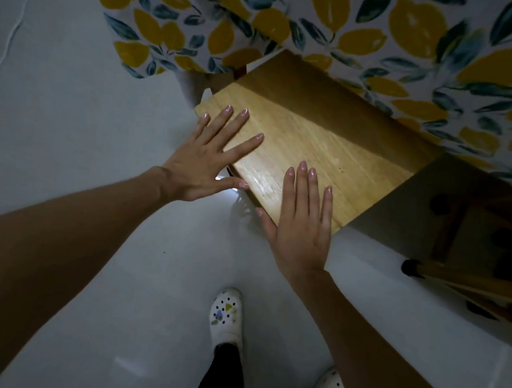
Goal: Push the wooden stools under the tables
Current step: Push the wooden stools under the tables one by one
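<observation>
A light wooden stool (320, 149) stands on the pale floor, its far part in shadow beneath a table draped in a lemon-print cloth (319, 26). My left hand (209, 155) lies flat on the stool's near left corner, fingers spread, thumb over the edge. My right hand (301, 217) rests flat on the near right edge, fingers together and pointing toward the table. Neither hand grips anything.
Wooden legs and a rail with a dark foot cap (412, 268) sit in the shade at the right. A thin white cord (9, 37) trails over the floor at far left. My feet in white patterned clogs (226, 315) stand on glossy tiles below.
</observation>
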Demonstrator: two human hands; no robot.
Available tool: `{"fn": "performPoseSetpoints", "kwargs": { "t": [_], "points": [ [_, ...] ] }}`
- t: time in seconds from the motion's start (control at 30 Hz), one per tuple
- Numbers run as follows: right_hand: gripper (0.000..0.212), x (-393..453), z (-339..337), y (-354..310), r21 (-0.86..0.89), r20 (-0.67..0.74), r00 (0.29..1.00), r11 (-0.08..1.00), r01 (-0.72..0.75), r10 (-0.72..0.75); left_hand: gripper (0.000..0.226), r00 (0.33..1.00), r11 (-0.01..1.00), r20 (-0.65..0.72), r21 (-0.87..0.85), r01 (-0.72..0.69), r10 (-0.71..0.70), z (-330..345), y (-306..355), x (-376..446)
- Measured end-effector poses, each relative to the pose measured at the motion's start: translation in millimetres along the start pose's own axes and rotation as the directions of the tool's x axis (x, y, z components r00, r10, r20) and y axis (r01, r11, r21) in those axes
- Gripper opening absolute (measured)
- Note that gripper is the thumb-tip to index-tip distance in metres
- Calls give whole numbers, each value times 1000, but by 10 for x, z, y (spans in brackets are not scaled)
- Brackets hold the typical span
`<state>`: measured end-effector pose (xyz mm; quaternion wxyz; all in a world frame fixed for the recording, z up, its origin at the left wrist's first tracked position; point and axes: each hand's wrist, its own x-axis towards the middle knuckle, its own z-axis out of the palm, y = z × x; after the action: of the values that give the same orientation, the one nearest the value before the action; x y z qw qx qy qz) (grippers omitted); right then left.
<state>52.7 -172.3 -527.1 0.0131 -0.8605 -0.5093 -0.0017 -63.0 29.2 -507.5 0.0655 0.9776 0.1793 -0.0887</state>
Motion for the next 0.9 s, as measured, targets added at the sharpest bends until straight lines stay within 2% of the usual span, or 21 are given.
{"fn": "performPoseSetpoints", "kwargs": {
  "t": [0.23,0.37,0.53,0.6,0.73,0.9],
  "points": [
    [82,-133,-43,216,-33,84,990,992,118,-115,79,996,993,-15,-78,89,-91,52,279,-196],
    [84,-333,-70,542,-72,119,959,961,266,-256,77,969,963,-72,-153,223,-236,179,769,-480],
    [80,-458,-141,879,-69,152,890,893,444,-431,77,892,893,-105,-164,420,-439,316,1399,-775],
    [78,-520,-151,837,-82,135,911,912,402,-390,76,879,884,-117,-133,447,-462,308,1462,-814],
    [82,-578,-121,679,-13,115,973,979,204,-202,80,881,884,-92,-120,452,-463,270,1317,-785],
    [83,-339,-101,739,77,83,974,976,204,-210,81,888,883,-65,-161,441,-456,254,1161,-635]
  ]
}}
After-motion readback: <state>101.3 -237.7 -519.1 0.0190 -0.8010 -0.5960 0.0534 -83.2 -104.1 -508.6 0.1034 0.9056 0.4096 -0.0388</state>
